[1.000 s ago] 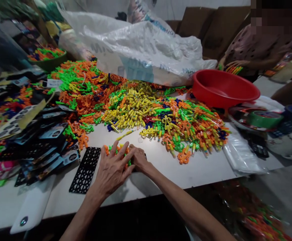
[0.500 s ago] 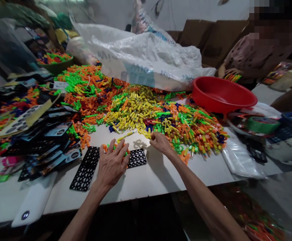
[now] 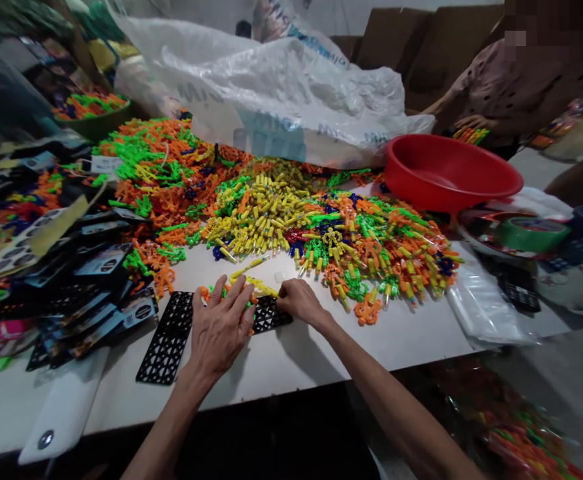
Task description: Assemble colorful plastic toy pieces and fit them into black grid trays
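My left hand (image 3: 221, 323) lies with fingers spread over small orange and green plastic figures (image 3: 204, 293), on a black perforated plastic strip (image 3: 267, 319). My right hand (image 3: 300, 300) is closed in a pinch at the right end of this strip. From its fingertips a yellow plastic figure (image 3: 260, 287) reaches left toward my left fingers. Just behind lies a thin yellow piece (image 3: 249, 265). A second black perforated strip (image 3: 164, 343) rests left of my left hand. Behind both hands spreads a heap of yellow capped pieces (image 3: 266, 207) and coloured figures (image 3: 371, 247).
A red basin (image 3: 451, 173) stands back right, near green tape (image 3: 534, 235) and clear plastic bags (image 3: 486, 310). Black printed packs (image 3: 106, 260) and a white device (image 3: 66, 407) lie left. A large plastic sack (image 3: 291, 100) lines the back. A co-worker's hand (image 3: 474, 123) holds coloured pieces.
My right hand has come down and slightly left from the pile's edge to the black strip, bringing the yellow figure. My left hand stays over the strip. The view has shifted a little.
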Demonstrator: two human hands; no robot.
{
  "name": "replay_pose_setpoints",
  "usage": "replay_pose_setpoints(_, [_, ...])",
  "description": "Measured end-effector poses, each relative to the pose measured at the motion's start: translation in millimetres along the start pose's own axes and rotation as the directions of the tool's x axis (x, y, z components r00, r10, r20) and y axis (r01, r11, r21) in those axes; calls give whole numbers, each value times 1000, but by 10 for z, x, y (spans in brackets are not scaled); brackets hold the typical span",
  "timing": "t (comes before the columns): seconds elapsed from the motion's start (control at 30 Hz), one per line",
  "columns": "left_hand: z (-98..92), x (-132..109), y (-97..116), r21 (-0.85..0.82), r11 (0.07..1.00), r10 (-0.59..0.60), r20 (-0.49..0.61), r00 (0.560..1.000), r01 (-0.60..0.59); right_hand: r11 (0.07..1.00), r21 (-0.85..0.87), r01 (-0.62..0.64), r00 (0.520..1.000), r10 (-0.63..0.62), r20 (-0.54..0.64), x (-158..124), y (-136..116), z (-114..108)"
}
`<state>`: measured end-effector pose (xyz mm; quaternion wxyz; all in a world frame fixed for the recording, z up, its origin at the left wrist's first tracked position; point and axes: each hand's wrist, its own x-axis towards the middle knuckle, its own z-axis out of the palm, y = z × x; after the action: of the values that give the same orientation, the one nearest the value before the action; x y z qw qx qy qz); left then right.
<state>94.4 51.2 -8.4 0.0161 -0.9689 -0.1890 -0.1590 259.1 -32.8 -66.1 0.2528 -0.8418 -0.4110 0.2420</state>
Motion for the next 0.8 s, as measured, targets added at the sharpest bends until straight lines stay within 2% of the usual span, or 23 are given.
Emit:
replay_pose_setpoints(0.07, [0, 0, 0, -10, 1000, 0, -7, 1000, 0, 961, 270, -65, 997, 52, 54, 4, 28, 39])
replay_pose_setpoints(0.1, [0, -1, 1, -16, 1000, -2, -8, 1000, 2, 902, 419, -106, 992, 69, 102, -4, 35, 73])
replay_pose_setpoints(0.17, [0, -3, 4, -20, 1000, -8, -7, 1000, 8, 727, 661, -186, 978, 71, 197, -35, 26, 159])
replay_pose_setpoints(0.23, [0, -4, 6, -15, 1000, -10, 2, 1000, 10, 577, 795, -190, 977, 28, 213, -72, -5, 249])
replay_pose_setpoints(0.3, [1, -5, 6, -7, 1000, -7, 12, 1000, 7, 519, 844, -133, 986, -15, 165, -105, -37, 332])
replay_pose_setpoints(0.33, [1, -5, 5, -5, 1000, -6, 16, 1000, 6, 520, 848, -100, 990, -33, 137, -117, -48, 370])
replay_pose_setpoints(0.4, [6, -7, 1, -10, 1000, -5, 15, 1000, 5, 585, 810, -35, 996, -49, 78, -134, -60, 434])
replay_pose_setpoints(0.47, [14, -10, -5, -19, 1000, -5, 9, 1000, 5, 715, 698, 33, 998, -57, 11, -139, -67, 477])
replay_pose_setpoints(0.53, [23, -15, -11, -29, 1000, -7, 4, 1000, 7, 858, 508, 77, 997, -65, -42, -135, -81, 491])
replay_pose_setpoints(0.6, [29, -21, -13, -39, 999, -12, 4, 1000, 12, 954, 289, 77, 997, -68, -41, -122, -113, 475])
replay_pose_setpoints(0.7, [24, -18, -7, -54, 998, -21, 13, 1000, 22, 998, 0, 64, 998, -64, 26, -93, -193, 441])
replay_pose_setpoints(0.8, [11, 13, 0, -55, 998, 8, 23, 1000, -7, 990, -119, 80, 995, -71, 73, -67, -303, 463])
